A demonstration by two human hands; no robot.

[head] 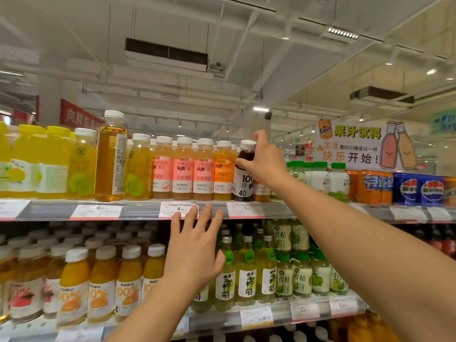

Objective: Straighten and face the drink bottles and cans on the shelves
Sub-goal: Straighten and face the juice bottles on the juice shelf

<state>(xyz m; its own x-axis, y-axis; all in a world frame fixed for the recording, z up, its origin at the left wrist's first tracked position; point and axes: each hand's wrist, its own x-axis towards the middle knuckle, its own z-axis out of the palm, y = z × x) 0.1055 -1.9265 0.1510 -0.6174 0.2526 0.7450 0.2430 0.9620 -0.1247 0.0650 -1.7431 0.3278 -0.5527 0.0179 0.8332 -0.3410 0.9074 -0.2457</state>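
Two shelves of drinks fill the view, the top shelf [138, 210] carrying a front row of upright bottles and the lower shelf [283, 317] carrying orange juice bottles [101, 285] at left and green-capped lemon bottles [246, 272] to their right. On the top shelf, yellow bottles [54, 164] stand at far left, then a taller amber bottle [111, 156] turned so its side label shows, then pink-labelled bottles [183, 170] and one orange-labelled bottle [223, 171], all with white caps. Just right of that stands the dark bottle [243, 176], small, white-capped, filled with deep purple juice, its white label showing "100" and "40"; it sits upright at the shelf's front edge. Farther right are coconut bottles [318, 178] with green caps, orange cans [372, 188] and blue cola cans [419, 190] under a paper juice sign [355, 144]. The right hand [264, 159] reaches up from the right and grips the dark bottle at its shoulder, thumb on the near left side and fingers curled around the neck behind the cap. The left hand [195, 245] hangs lower and left of that bottle, fingers spread and straight, holding nothing, its fingertips [208, 208] overlapping the price tags [179, 209] on the top shelf's edge; whether they touch I cannot tell.
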